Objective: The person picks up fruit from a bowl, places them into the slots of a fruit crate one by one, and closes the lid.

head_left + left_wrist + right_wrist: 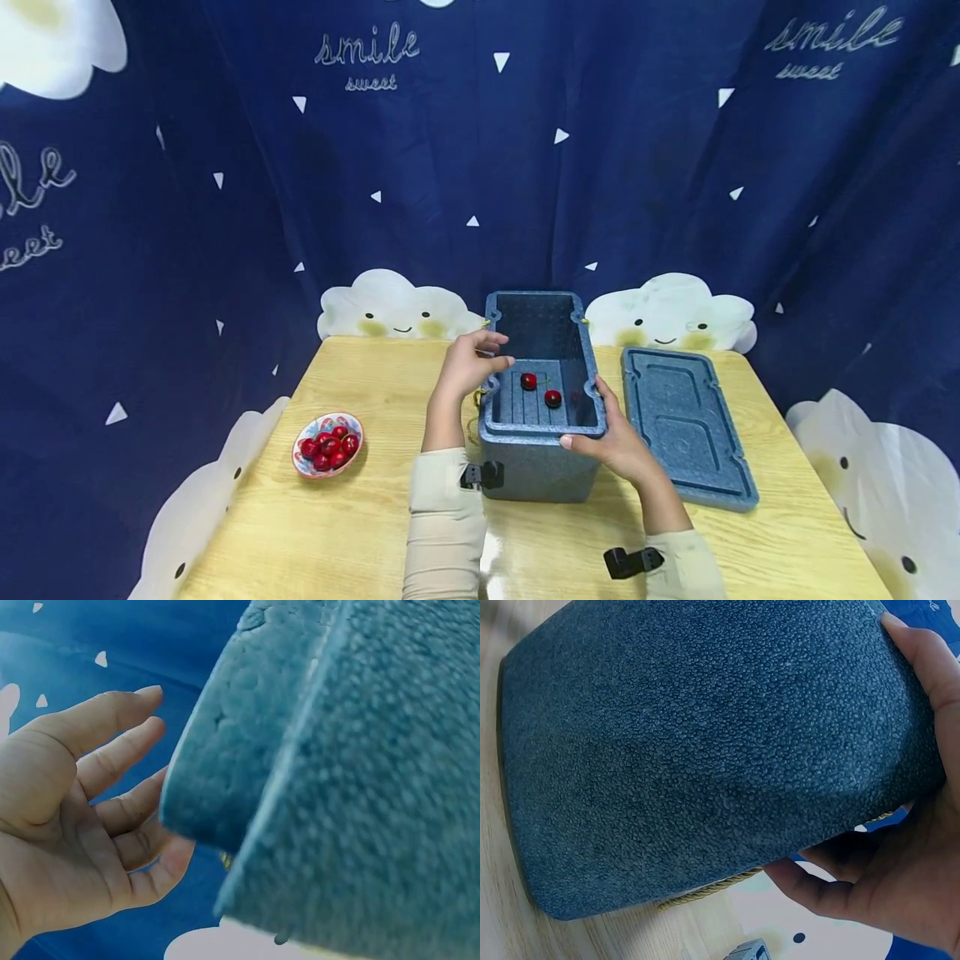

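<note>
A blue-grey foam box [540, 471] stands uncovered on the table, with two red cherries [552, 398] on its ribbed floor. My right hand [617, 442] grips the box's near right corner. Its thumb lies over the near rim, and the other fingers [810, 889] reach along the right side. At the left rim, my left hand [470, 364] hovers with fingers loosely bent and thumb apart, nothing between them. The left wrist view has this hand [82, 817] beside the box's outer wall [375, 787].
To the left, a patterned bowl [297, 464] holds several cherries [327, 446]. The foam lid [686, 421] lies flat to the right of the box. Gold rope [712, 889] runs along the box's side. A dark blue curtain [450, 167] with clouds hangs around the wooden table [375, 533].
</note>
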`<state>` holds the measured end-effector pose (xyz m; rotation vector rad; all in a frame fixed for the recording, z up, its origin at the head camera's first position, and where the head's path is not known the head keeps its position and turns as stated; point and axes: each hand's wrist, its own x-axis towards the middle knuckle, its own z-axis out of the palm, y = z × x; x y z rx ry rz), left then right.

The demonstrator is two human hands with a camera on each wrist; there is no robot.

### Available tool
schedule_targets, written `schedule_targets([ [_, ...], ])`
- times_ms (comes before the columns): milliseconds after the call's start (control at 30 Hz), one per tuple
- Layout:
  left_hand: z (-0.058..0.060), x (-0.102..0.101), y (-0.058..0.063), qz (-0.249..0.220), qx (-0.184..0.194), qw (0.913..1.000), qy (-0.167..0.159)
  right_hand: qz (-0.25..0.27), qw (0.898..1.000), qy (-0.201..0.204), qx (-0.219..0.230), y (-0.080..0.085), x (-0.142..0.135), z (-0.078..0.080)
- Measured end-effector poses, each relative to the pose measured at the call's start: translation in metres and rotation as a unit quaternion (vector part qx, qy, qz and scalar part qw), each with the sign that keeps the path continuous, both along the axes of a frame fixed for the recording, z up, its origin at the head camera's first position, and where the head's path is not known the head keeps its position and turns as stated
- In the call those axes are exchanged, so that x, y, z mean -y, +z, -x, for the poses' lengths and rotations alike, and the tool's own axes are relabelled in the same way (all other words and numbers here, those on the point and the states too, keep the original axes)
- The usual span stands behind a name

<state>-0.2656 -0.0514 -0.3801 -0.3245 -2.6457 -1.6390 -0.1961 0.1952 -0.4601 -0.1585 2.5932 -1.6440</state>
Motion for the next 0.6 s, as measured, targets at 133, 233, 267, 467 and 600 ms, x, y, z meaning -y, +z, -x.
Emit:
schedule_targets([
  [133, -0.01, 0.006, -0.003, 0.0, -0.009, 0.9999, 0.006, -0.008, 1.0, 0.003, 0.0, 0.0, 0.001, 0.0],
  [233, -0.017, 0.008, -0.007, -0.001, -0.024, 0.9997, 0.008, -0.008, 1.0, 0.001, -0.005, 0.0, 0.001, -0.001],
  [267, -0.019, 0.009, -0.009, -0.001, -0.029, 0.9995, 0.009, -0.006, 1.0, 0.001, -0.006, 0.0, 0.001, -0.001],
  [467, -0.032, 0.014, -0.021, -0.024, -0.056, 0.9981, 0.014, -0.005, 1.0, -0.003, -0.003, -0.001, -0.001, -0.001],
  [600, -0.039, 0.021, -0.024, -0.031, -0.058, 0.9975, 0.025, -0.003, 1.0, -0.003, -0.004, 0.0, -0.001, -0.001],
])
